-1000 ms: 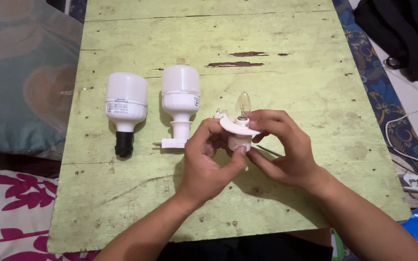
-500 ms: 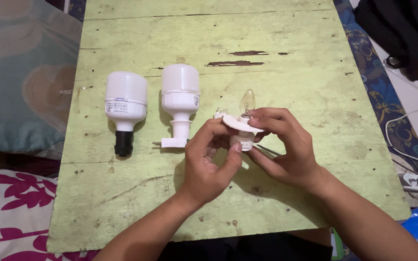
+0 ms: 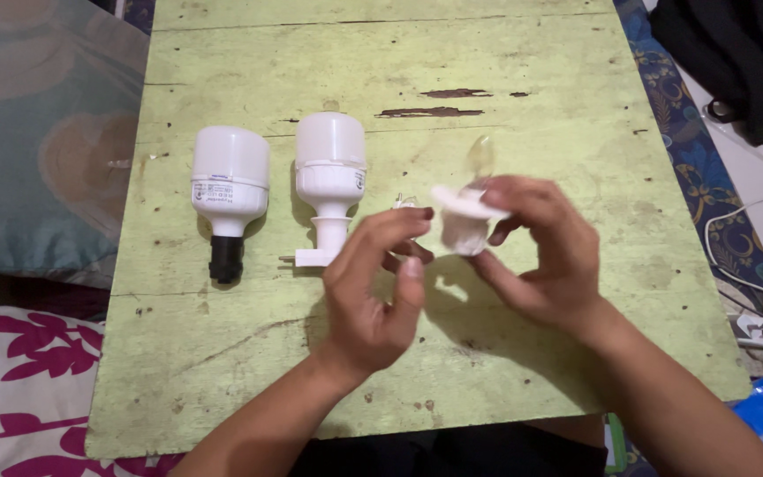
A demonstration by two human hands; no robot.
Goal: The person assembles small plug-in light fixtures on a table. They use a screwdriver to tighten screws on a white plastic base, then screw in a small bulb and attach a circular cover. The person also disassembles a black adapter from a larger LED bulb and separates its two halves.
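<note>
On the green table (image 3: 222,371), two white bulbs (image 3: 230,181); right hand (image 3: 540,256) pinches one lamp holder (image 3: 467,221), left hand (image 3: 377,300) loosely open.

A small clear bulb (image 3: 479,155) in a white disc-rimmed lamp socket (image 3: 467,218) is tilting upright, blurred, above the green tabletop (image 3: 532,106).
</note>
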